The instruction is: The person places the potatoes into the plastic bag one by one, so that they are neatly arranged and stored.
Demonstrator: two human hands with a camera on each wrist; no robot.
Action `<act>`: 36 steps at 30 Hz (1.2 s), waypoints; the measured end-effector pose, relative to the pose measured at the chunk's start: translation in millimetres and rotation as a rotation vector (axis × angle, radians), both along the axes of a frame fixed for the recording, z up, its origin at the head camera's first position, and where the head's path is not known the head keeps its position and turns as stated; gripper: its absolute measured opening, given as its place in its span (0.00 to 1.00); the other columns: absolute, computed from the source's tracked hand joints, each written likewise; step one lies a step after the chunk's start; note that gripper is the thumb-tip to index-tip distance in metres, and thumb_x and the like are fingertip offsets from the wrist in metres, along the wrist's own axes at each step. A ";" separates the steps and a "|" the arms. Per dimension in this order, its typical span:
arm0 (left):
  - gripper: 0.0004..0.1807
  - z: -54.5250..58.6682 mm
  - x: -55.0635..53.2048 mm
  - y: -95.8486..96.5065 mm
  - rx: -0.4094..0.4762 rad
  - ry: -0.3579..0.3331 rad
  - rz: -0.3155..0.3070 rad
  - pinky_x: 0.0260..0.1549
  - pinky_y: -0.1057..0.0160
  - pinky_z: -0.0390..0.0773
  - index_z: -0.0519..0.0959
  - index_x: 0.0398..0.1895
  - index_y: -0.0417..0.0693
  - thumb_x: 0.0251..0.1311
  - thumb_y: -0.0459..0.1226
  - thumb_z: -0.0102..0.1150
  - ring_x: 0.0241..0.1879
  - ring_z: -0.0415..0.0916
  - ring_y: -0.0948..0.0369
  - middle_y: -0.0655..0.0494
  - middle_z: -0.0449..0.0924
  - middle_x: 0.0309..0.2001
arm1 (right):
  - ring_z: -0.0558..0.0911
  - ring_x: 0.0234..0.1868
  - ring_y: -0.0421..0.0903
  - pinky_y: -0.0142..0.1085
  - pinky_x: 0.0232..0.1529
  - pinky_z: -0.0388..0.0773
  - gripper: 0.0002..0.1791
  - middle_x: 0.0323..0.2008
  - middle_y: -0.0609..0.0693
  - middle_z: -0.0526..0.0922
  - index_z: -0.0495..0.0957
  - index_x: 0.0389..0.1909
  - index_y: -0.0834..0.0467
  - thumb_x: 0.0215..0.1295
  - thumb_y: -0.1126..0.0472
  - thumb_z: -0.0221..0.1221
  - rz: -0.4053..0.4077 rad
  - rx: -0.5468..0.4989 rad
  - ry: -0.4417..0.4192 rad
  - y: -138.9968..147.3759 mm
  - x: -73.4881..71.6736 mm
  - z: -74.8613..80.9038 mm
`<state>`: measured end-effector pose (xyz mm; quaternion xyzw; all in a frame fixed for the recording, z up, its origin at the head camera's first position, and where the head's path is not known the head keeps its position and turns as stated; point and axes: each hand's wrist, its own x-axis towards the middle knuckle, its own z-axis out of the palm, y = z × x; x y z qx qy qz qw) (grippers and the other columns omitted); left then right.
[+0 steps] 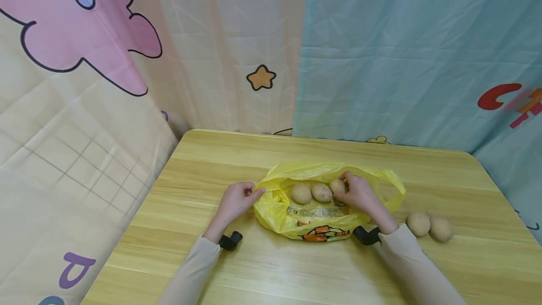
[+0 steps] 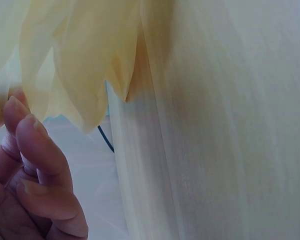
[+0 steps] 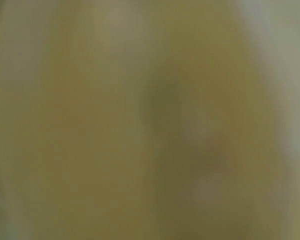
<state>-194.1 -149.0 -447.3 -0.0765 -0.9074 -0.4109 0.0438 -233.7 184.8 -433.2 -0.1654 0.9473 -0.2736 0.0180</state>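
A yellow plastic bag (image 1: 271, 213) lies on the table with its mouth spread wide. Inside it, two potatoes, one at the left (image 1: 301, 193) and one in the middle (image 1: 322, 193), sit side by side. My right hand (image 1: 359, 194) reaches into the bag and grips a third potato (image 1: 337, 186) beside them. At the bag's left edge my left hand (image 1: 239, 201) pinches the rim between thumb and fingers; the left wrist view shows its curled fingers (image 2: 45, 145) at the thin plastic. Yellow blur fills the right wrist view, hiding the right fingers there.
Two more potatoes, one nearer the bag (image 1: 418, 223) and one further right (image 1: 441, 228), lie on the wooden table (image 1: 178, 229), close to my right forearm. Printed curtains (image 1: 228, 27) hang behind the table's back edge and along its left side.
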 end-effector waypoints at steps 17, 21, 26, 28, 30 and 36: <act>0.23 4.5 -0.3 1.6 0.008 0.008 -0.018 0.19 0.66 0.57 0.65 0.13 0.50 0.60 0.47 0.62 0.14 0.54 0.66 0.64 0.56 0.11 | 0.79 0.34 0.56 0.48 0.34 0.75 0.25 0.33 0.61 0.80 0.71 0.48 0.73 0.53 0.65 0.68 0.017 -0.005 0.015 4.0 -0.4 2.1; 0.23 4.1 -0.7 1.5 0.007 0.009 -0.018 0.19 0.66 0.57 0.65 0.13 0.50 0.60 0.47 0.62 0.14 0.55 0.66 0.64 0.56 0.11 | 0.79 0.34 0.56 0.48 0.34 0.76 0.25 0.33 0.61 0.80 0.71 0.48 0.74 0.53 0.66 0.68 0.021 0.001 0.025 3.9 0.2 1.2; 0.23 4.6 -0.2 2.2 0.003 0.003 -0.016 0.20 0.66 0.57 0.64 0.13 0.51 0.60 0.46 0.62 0.14 0.54 0.66 0.64 0.56 0.12 | 0.79 0.35 0.56 0.48 0.35 0.76 0.23 0.34 0.62 0.80 0.72 0.49 0.74 0.55 0.67 0.67 0.027 -0.008 0.035 4.1 2.3 1.0; 0.24 4.7 0.1 2.3 0.002 0.003 -0.016 0.20 0.66 0.57 0.64 0.13 0.50 0.60 0.46 0.62 0.14 0.54 0.65 0.64 0.56 0.12 | 0.79 0.35 0.57 0.48 0.35 0.76 0.22 0.34 0.62 0.79 0.72 0.48 0.74 0.55 0.67 0.66 0.026 -0.011 0.041 4.5 3.3 0.5; 0.24 4.3 0.2 2.2 0.003 0.003 -0.016 0.20 0.66 0.57 0.64 0.13 0.50 0.60 0.47 0.62 0.14 0.54 0.65 0.64 0.56 0.12 | 0.79 0.35 0.56 0.48 0.35 0.76 0.22 0.34 0.62 0.79 0.72 0.48 0.73 0.56 0.67 0.66 0.026 -0.012 0.050 4.7 4.7 0.1; 0.24 3.7 1.4 1.4 0.004 -0.007 -0.010 0.20 0.65 0.58 0.64 0.13 0.50 0.60 0.47 0.62 0.14 0.55 0.65 0.63 0.56 0.12 | 0.79 0.33 0.54 0.47 0.33 0.75 0.20 0.32 0.59 0.79 0.73 0.47 0.73 0.56 0.68 0.65 0.027 -0.010 0.082 4.7 7.8 -2.2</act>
